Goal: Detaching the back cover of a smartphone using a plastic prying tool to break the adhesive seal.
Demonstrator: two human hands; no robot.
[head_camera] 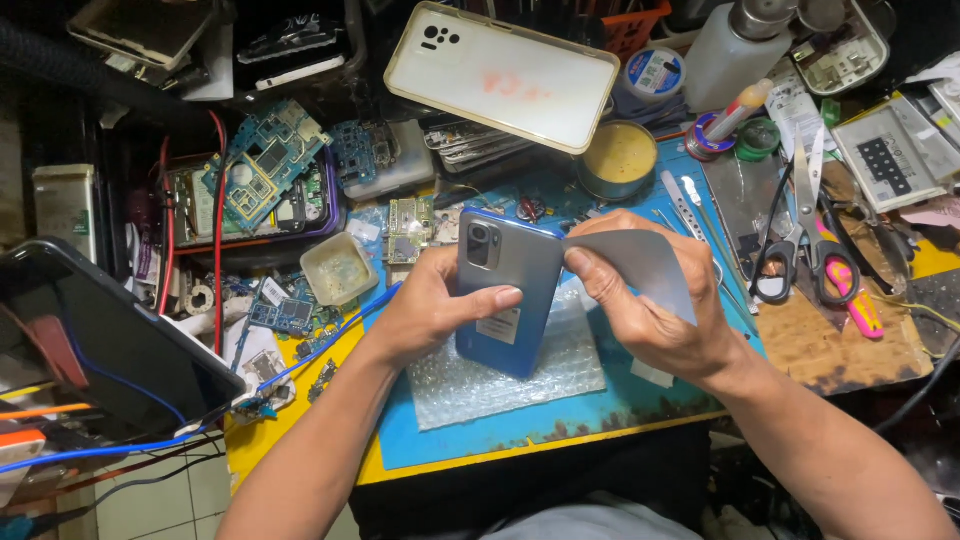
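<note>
My left hand (pixel 432 305) grips a blue smartphone (pixel 505 290) by its left edge, back side up, with the camera block at the top. My right hand (pixel 650 310) pinches a thin grey film sheet (pixel 640 262) that peels away from the phone's upper right edge. The phone is held above a piece of bubble wrap (pixel 545 375) that lies on a blue work mat (pixel 620 400).
A white phone with a clear case (pixel 500 75) leans at the back. Black-handled scissors (pixel 800 240), tweezers (pixel 685 205), a flux tin (pixel 617 158) and a solder spool (pixel 652 72) sit to the right. Circuit boards (pixel 265 175) and a small tray (pixel 338 268) lie left, by a dark tablet (pixel 110 345).
</note>
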